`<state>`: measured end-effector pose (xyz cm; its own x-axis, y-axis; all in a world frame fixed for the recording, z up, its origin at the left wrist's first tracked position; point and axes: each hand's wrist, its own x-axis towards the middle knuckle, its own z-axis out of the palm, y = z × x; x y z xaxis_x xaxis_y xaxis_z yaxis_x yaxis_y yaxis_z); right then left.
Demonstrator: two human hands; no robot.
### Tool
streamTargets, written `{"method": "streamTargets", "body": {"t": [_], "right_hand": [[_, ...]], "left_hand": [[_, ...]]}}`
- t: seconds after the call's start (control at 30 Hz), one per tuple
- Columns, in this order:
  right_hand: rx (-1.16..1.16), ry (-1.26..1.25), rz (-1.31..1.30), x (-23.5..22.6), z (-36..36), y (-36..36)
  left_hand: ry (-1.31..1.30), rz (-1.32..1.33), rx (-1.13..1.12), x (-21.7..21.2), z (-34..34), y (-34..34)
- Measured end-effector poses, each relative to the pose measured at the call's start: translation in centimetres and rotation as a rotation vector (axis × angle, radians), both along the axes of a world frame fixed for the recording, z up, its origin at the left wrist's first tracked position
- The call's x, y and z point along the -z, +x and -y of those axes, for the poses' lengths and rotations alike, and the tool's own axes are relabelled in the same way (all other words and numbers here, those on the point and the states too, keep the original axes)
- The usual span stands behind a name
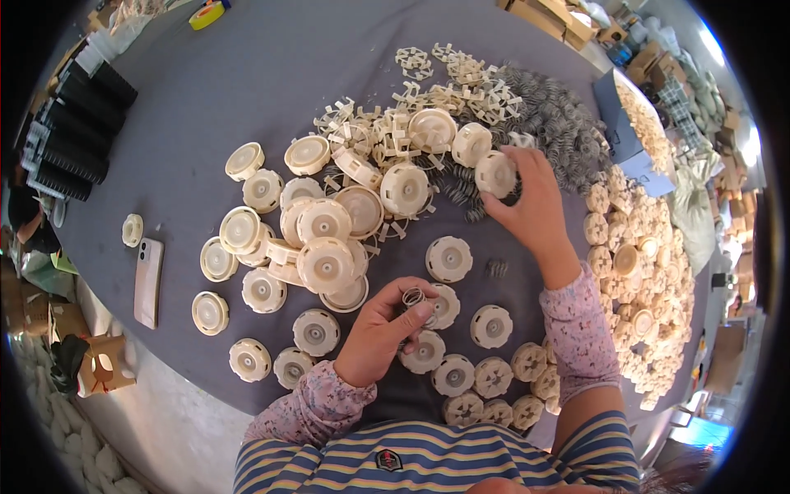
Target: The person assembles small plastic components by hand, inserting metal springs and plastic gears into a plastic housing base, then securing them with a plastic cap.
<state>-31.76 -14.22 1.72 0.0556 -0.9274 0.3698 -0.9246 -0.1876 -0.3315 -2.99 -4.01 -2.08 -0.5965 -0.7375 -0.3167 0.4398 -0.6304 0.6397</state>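
My left hand (384, 328) is closed around a metal coil spring (414, 298), held between thumb and fingers above several round cream plastic caps. Farther right, my right hand (527, 202) grips a round cream plastic cap (495, 174) by its edge, thumb below and fingers above. It is beside the big heap of grey coil springs (547, 115). Between the hands lie a loose spring (497, 267) and a single cap (449, 258) on the dark grey table. A pile of similar caps (326, 222) spreads left of my left hand.
Cream clip-like rings (370, 128) heap behind the caps. Many slotted cream parts (638, 305) cover the right side, near a blue box (629, 132) of small pieces. A phone (148, 282) lies at left, black stacked trays (82, 119) and yellow tape (206, 15) farther back.
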Motion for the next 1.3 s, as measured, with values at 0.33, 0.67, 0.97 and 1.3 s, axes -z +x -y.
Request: {"method": "streamTargets", "body": {"t": [0.33,0.67,0.97,1.3], "right_hand": [[0.132,0.295,-0.083,1.5,-10.6,-3.7],[-0.062,0.744,1.231,-2.0,-16.2,5.9],[-0.552,-0.032,0.465,-1.1,-16.3,5.9],[-0.069,0.662,1.518,-1.6,-18.0,6.1]], "left_hand": [[-0.006,0.052,-0.091,-0.8,-0.5,-0.1],[-0.428,0.167,-0.143,-0.4,-2.1,-1.8],[0.138,0.079,0.296,-0.6,-0.9,0.2],[-0.442,0.186,0.019,-0.8,-1.9,-0.9]]}}
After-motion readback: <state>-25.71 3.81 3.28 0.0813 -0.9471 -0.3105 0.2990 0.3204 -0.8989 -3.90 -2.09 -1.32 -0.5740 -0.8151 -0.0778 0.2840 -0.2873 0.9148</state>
